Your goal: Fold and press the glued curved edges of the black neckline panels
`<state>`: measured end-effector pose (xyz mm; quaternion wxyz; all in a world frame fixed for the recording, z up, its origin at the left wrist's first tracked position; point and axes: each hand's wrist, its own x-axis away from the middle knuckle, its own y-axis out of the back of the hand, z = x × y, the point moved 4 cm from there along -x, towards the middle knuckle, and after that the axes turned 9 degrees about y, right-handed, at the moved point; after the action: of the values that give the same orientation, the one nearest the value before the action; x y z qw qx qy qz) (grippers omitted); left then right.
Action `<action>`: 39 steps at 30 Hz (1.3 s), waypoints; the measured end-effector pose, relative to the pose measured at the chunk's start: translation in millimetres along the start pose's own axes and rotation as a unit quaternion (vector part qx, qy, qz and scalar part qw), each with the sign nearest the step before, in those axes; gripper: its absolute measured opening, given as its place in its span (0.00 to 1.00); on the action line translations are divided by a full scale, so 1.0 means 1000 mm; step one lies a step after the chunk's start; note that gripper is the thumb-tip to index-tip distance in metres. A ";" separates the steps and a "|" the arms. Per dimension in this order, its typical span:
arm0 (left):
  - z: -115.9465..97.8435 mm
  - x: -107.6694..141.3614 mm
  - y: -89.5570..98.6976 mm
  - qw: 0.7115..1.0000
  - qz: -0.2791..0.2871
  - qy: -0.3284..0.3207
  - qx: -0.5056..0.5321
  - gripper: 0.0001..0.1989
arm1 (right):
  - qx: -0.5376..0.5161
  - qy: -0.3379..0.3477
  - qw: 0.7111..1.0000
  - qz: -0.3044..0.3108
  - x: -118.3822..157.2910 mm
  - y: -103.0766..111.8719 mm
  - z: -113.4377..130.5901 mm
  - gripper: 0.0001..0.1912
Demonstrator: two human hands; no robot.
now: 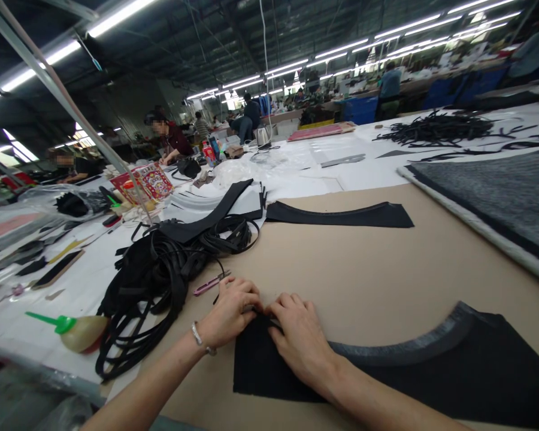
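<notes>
A large black fabric piece [431, 383] lies on the brown sheet in front of me, a grey band along its curved upper edge. My left hand [236, 308], with a bracelet at the wrist, pinches the piece at its upper left corner. Close beside it, my right hand [299, 335] has its fingers bent over the same edge, thumb against the fabric. What lies between the fingertips is partly hidden. Pink-handled thread snips [210, 284] rest just beyond my left hand. A tangle of black strips [157, 293] lies to the left, one thin end reaching near that hand.
Farther back on the brown sheet [332, 269] lies another curved black piece [341, 215]. A glue bottle with green nozzle [83, 332] is tipped at the left. Grey fabric [498, 197] covers the right side; black scraps [435, 127] are heaped behind. People work at tables beyond.
</notes>
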<state>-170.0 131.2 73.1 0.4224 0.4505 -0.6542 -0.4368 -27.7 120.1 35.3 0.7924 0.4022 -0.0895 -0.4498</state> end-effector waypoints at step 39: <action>0.009 0.051 -0.010 0.948 -0.253 -0.110 -0.156 0.24 | 0.232 0.182 0.955 -0.010 0.016 -0.021 0.019 0.16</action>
<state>-188.9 81.6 69.8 0.2883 0.4791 -0.4847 -0.6726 -41.5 91.2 29.7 0.6755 0.6513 -0.0417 -0.3431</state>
